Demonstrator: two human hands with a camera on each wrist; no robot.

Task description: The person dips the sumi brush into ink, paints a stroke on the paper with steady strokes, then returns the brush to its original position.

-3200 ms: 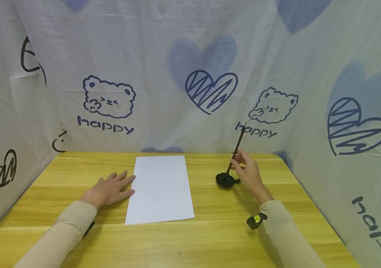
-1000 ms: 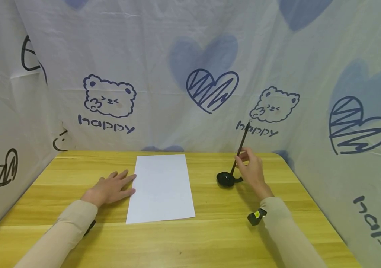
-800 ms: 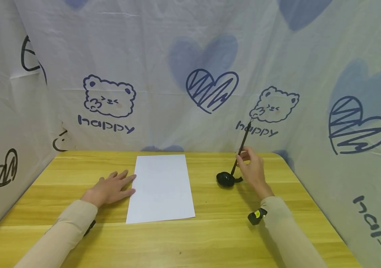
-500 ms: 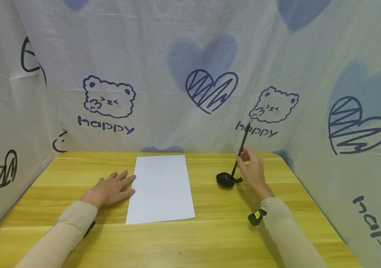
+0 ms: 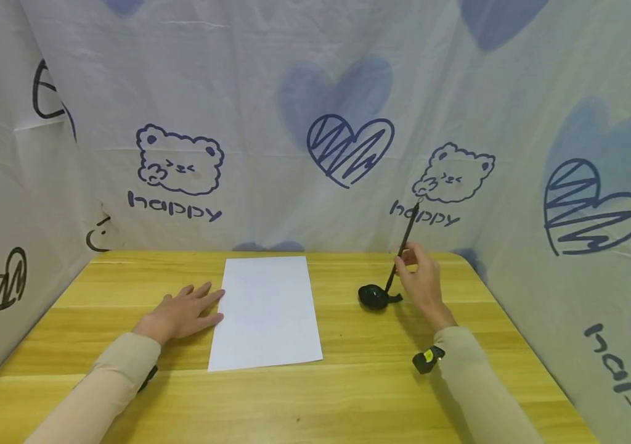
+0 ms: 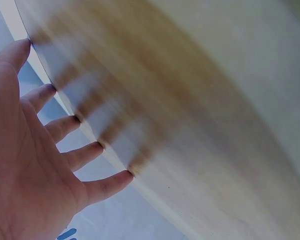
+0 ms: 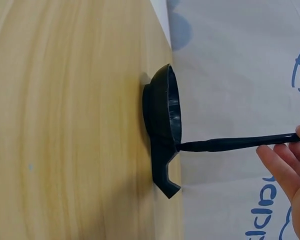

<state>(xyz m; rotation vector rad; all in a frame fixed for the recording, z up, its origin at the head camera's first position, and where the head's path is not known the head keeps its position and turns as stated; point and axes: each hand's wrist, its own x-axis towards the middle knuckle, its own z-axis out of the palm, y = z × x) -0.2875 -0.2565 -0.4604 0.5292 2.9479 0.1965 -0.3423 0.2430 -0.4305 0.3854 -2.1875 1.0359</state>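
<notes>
My right hand (image 5: 421, 282) pinches the shaft of a slim dark calligraphy brush (image 5: 408, 229), its hanging loop at the top. In the right wrist view the brush (image 7: 222, 145) points its dark tip at the rim of a small black ink dish (image 7: 162, 112), on the side by the stubby handle. The dish stands on the table right of a blank white sheet of paper (image 5: 265, 314). Spread flat, my left hand (image 5: 182, 313) has its fingertips at the paper's left edge. The left wrist view shows that hand (image 6: 35, 155) with fingers apart, fingertips against the surface.
The table (image 5: 271, 404) has a yellow wood-grain top. Behind it and on both sides hangs a pale cloth (image 5: 260, 154) printed with bears, hearts and "happy". Its back edge meets the tabletop closely.
The brush tip has shifted from inside the dish to the rim near the handle. My right hand has drifted slightly right, and the brush leans further right. My left hand and the paper stay put.
</notes>
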